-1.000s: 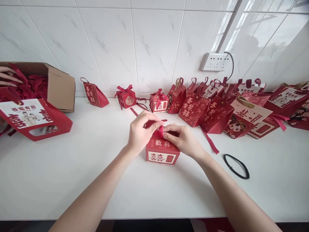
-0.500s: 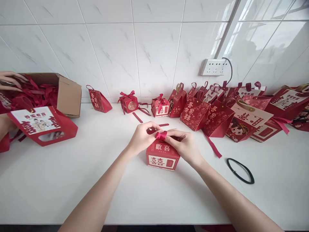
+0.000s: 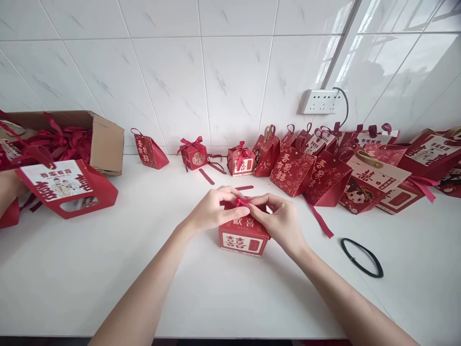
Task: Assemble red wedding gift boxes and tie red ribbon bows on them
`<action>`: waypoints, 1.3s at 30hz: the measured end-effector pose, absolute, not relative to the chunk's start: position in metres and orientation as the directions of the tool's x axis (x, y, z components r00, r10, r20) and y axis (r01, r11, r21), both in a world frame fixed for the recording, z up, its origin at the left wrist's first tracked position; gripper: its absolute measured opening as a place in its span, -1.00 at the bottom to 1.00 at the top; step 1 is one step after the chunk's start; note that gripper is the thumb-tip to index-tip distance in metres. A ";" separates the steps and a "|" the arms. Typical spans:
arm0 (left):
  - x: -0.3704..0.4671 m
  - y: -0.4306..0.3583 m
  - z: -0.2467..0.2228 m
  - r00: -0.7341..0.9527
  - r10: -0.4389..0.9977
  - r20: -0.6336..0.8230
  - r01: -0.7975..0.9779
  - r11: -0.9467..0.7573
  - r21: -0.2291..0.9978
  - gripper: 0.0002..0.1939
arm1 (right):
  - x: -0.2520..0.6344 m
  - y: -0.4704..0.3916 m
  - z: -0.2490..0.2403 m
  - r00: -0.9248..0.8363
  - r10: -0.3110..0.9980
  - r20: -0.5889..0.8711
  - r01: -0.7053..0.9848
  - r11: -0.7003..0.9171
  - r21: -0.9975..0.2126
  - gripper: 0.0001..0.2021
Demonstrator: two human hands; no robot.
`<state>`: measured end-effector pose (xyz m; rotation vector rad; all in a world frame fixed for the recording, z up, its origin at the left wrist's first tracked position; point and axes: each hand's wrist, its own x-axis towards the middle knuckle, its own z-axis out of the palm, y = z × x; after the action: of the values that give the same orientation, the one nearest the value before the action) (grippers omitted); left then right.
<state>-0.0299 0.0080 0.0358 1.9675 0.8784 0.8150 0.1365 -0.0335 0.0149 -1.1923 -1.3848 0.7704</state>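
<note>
A red gift box (image 3: 242,240) with white characters and a cream label on its front stands upright on the table before me. On its top a red ribbon (image 3: 244,201) is gathered between my hands. My left hand (image 3: 216,206) pinches the ribbon from the left, its thumb lying across the box top. From the right, my right hand (image 3: 279,218) pinches the same ribbon, thumb and index finger nearly meeting the left thumb. The fingers partly cover the ribbon, so I cannot tell how it is looped.
A cardboard box (image 3: 107,146) of red ribbons stands at left, behind a red handled gift box (image 3: 86,192) near another person's arm (image 3: 9,190). Several red gift boxes (image 3: 292,170) line the wall. A black loop (image 3: 362,258) lies at right. A power strip (image 3: 322,102) hangs on the tiles.
My fingers have drawn closer together and lower over the ribbon, and its raised loop looks smaller. The other person's hand has left the cardboard box's opening.
</note>
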 end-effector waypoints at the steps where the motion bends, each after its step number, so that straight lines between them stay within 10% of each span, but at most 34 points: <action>1: -0.029 0.008 0.035 0.535 0.815 0.224 0.300 -0.431 0.851 -0.77 | 0.137 -0.033 0.015 0.095 0.943 0.320 0.231 0.292 -0.928 -0.85; 18: -0.019 0.006 0.030 0.447 0.888 0.112 0.144 -0.195 0.970 -0.66 | 0.144 -0.030 0.017 -0.054 0.900 0.433 0.325 0.426 -0.844 -0.92; 39: -0.031 0.007 0.041 0.493 0.849 0.191 0.274 -0.359 0.892 -0.62 | 0.164 -0.026 0.022 -0.289 0.639 0.713 0.667 0.669 -0.329 -0.84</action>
<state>-0.0313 0.0072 0.0406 1.8802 0.9327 0.8449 0.1637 -0.0262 0.0221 -1.0114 -1.9974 -0.0400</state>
